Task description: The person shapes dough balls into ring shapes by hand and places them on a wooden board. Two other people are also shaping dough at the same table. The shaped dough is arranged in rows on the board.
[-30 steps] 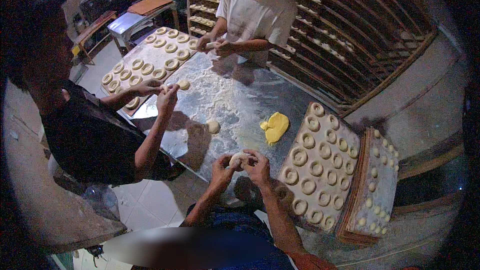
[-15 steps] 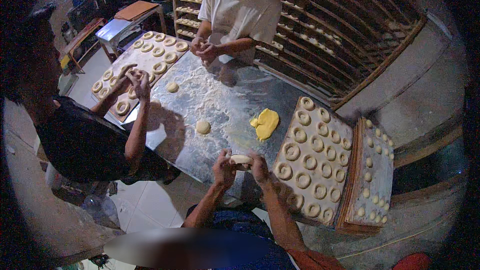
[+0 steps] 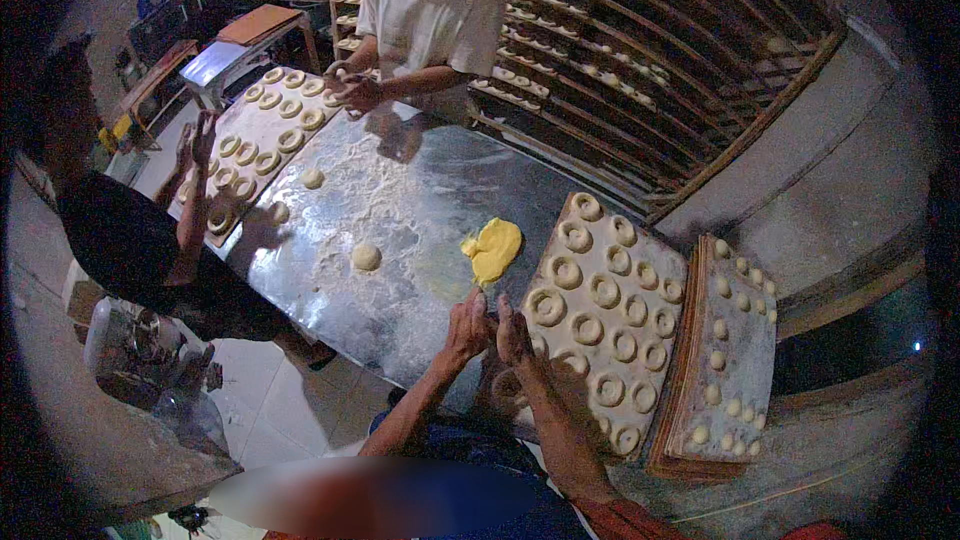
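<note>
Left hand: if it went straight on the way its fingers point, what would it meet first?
Probably the yellow lump on the table; the left hand might pass above it, since its height is unclear.

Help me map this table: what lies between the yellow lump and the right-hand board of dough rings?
In the head view, only bare metal tabletop separates the yellow lump from that board.

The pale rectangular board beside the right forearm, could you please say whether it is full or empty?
Full, where visible: pale round dough rings line the board in rows.
</note>
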The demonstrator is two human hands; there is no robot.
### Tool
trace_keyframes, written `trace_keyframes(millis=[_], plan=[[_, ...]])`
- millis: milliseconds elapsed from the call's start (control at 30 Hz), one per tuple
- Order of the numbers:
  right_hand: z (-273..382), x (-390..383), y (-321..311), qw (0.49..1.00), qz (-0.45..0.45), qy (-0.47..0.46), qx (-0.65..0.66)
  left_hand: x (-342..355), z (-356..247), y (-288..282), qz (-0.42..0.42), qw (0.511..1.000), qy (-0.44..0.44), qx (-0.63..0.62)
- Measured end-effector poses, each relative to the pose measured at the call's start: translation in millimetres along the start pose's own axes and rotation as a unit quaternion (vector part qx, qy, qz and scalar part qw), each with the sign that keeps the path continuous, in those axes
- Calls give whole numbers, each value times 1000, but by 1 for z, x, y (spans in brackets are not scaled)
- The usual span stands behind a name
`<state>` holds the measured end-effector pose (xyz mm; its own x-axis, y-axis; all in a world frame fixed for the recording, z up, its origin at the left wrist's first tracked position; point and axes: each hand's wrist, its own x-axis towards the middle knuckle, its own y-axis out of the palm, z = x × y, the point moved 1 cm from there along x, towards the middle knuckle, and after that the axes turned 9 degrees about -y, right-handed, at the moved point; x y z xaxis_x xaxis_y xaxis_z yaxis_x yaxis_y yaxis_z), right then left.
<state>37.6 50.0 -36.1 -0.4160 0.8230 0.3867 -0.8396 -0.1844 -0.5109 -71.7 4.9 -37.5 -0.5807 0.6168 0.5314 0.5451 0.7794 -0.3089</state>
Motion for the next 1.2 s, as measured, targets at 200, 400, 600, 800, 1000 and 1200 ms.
trace_keyframes(millis=[200, 400, 600, 800, 1000, 1200], plan=[[-57, -7, -36, 995, 75, -15, -61, 8, -38, 36, 231, 837, -422, -261], [-140, -5, -57, 981, 103, -75, -145, 26, -72, 89, 193, 905, -316, -211], [-78, 48, -142, 978, -3, 139, 157, 33, -73, 154, 266, 960, -92, -12], [-95, 78, -193, 932, 51, 346, 93, 45, -89, 217, 276, 933, -141, -181], [-178, 99, -240, 922, -54, 353, 148, 57, -116, 307, 327, 914, -121, -210], [-243, 129, -307, 986, -163, -28, -16, 77, -118, 384, 280, 956, 43, -76]])
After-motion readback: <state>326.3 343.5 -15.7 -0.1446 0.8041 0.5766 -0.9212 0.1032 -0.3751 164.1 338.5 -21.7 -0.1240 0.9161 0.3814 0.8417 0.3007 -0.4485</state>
